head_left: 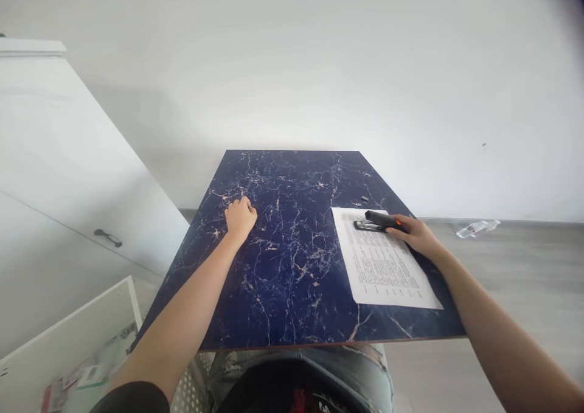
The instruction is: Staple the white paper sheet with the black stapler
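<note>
Dark top [269, 388] and torn jeans [337, 364] fill the foreground as a person sits at a blue marbled desk [283, 267], a stapler [382, 219] in the right hand [418, 236]. Its fingers close around the stapler's rear end, over the far part of a printed paper [383, 267] on the desk's right side. The left hand [241, 218] rests on the left side, fingers curled into a loose fist with nothing showing in it. Paper laid out and stapler in hand appear to be the work done so far; the stapler's top looks raised from its base, suggesting a press is left to make. Whether the paper already carries a staple is hard to tell from this angle. The stapler's long axis runs left to right across the paper, nose pointing left; the paper's runs from near to far, its far end leaning left. Just beyond it lies a small dark block [364, 198].
</note>
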{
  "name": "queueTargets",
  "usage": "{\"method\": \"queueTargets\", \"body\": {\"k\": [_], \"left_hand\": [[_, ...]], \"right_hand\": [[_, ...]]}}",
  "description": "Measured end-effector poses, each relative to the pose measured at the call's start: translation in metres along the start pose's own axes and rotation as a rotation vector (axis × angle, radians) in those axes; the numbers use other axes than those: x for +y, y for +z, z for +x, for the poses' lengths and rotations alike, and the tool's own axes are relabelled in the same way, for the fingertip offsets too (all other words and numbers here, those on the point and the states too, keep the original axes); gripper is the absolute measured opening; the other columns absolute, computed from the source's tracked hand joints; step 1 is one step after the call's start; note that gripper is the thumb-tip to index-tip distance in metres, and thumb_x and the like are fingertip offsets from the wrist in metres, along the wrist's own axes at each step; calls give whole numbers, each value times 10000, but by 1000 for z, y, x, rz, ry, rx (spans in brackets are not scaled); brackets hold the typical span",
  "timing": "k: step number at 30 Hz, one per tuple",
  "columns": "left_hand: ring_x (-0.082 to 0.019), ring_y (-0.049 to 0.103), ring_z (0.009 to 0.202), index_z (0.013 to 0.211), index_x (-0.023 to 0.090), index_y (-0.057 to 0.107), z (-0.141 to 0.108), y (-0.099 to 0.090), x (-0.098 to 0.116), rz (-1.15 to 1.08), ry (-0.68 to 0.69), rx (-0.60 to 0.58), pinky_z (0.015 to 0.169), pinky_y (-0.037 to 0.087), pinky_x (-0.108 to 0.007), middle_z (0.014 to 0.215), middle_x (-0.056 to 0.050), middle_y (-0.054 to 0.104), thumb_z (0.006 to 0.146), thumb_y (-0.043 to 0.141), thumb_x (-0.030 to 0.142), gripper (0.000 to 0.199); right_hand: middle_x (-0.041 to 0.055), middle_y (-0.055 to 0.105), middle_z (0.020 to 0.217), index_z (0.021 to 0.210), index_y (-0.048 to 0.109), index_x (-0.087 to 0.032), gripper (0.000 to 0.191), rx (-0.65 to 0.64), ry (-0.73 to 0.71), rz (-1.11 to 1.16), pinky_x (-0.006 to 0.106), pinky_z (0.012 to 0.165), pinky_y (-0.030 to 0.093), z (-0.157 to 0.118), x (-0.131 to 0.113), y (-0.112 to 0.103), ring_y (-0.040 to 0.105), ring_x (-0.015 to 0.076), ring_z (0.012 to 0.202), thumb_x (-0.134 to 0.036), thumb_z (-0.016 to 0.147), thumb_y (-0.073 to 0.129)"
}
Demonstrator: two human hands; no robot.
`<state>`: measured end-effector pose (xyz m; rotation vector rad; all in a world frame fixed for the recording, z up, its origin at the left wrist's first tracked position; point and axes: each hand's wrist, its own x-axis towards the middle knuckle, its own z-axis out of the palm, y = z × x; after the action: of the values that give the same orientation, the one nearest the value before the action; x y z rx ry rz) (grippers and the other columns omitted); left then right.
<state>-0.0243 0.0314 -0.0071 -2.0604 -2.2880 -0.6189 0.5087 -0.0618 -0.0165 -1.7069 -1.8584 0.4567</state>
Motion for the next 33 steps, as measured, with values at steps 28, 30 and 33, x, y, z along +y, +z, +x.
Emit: {"method": "queueTargets", "body": {"k": [28, 30, 33], "left_hand": [[-271, 686, 783, 739, 211, 692, -24, -2, 39, 1, 493, -278, 759, 476, -357, 795, -111, 707, 969, 468, 360, 354], [-283, 693, 794, 765, 211, 711, -26, -1, 42, 9, 503, -295, 770, 486, -370, 818, -124, 712, 973, 464, 356, 354], [-284, 694, 789, 767, 213, 715, -25, -2, 41, 6, 513, -302, 773, 493, -371, 798, -119, 705, 989, 451, 378, 382]], "right_hand": [[120, 744, 986, 954, 717, -214, 300, -141, -262, -453, 344, 756, 450, 76, -262, 195, 672, 266, 894, -278, 974, 424], [131, 734, 1022, 977, 698, -201, 297, -118, -298, -464, 345, 786, 448, 74, -258, 202, 665, 266, 923, -262, 989, 407], [128, 719, 1040, 980, 682, -194, 287, -114, -327, -448, 344, 827, 442, 70, -252, 201, 652, 260, 948, -254, 1003, 402]]}}
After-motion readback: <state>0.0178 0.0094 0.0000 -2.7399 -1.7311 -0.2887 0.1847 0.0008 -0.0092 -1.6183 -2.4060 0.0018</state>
